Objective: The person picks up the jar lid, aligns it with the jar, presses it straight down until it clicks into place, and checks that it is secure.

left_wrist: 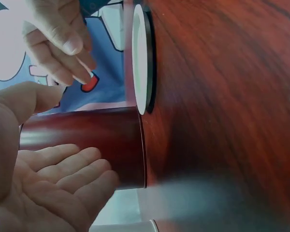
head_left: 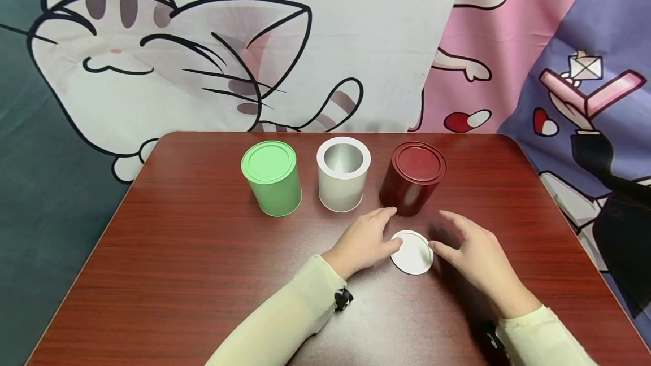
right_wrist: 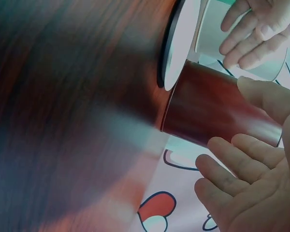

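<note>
A round white lid (head_left: 412,253) lies flat on the table in front of the dark red can, between the two hands. To its left is my left hand (head_left: 363,244), palm inward, its thumb overlapping the lid's edge in the head view. My right hand (head_left: 475,256) hovers at the lid's right side, thumb near the rim. Both wrist views show relaxed, spread fingers with nothing held, above the tabletop. Just beyond the hands stands the dark red can (head_left: 414,177) with its lid on. The white can (head_left: 343,177) beside it has an uncovered top showing a grey inside.
A green can (head_left: 273,179) with a lid stands at the left end of the row. The brown wood-grain table (head_left: 168,253) ends at a back edge just behind the cans. Behind it hangs a cloth (head_left: 386,44) printed with cartoon cats.
</note>
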A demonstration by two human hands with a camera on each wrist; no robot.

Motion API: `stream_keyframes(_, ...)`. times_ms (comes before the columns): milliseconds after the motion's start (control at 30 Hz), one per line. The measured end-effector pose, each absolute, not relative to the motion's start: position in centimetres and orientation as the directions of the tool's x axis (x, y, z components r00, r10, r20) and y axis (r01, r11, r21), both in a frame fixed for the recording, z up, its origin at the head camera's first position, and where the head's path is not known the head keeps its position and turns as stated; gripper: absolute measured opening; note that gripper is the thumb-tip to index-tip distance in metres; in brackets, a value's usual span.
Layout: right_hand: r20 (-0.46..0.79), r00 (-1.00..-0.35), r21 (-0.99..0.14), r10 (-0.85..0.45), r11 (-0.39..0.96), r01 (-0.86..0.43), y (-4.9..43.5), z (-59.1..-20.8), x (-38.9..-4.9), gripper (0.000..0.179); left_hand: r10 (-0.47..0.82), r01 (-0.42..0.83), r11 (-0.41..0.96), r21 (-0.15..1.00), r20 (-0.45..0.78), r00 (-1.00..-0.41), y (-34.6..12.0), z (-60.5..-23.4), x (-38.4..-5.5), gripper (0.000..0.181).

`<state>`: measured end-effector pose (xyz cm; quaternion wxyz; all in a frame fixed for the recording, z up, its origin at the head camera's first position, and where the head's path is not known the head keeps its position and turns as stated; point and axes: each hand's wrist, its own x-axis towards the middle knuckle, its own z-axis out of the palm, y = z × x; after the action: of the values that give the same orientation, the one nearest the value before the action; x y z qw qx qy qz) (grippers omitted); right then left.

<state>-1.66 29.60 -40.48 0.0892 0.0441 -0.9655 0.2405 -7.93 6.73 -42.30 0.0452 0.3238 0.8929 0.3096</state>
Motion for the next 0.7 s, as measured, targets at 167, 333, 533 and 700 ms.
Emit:
stream_keyframes(167,0.163,-0.985,-0.449,-0.054,0.885,-0.123,29.9,-40.6,-1.5,0.063,0.62,0.533,0.622,0.574,0.055,-0.783,6.7,-42.5,-8.1,0.06)
stream_keyframes(333,0.117,-0.988,-0.449,-0.096,0.883,-0.139,30.0,-40.9,-1.3,0.057,0.631,0.528,0.643,0.555,0.007,-0.776,6.8,-42.6,-8.1,0.061)
stream_keyframes(533,0.082,-0.987,-0.446,-0.136,0.881,-0.158,30.0,-41.6,-1.1,0.054,0.647,0.54,0.641,0.545,-0.005,-0.763,6.7,-43.0,-7.9,0.06)
stream_keyframes(700,0.048,-0.988,-0.434,-0.144,0.888,-0.15,29.9,-41.9,-0.9,0.056,0.668,0.567,0.641,0.517,-0.012,-0.744,6.8,-43.2,-7.8,0.058)
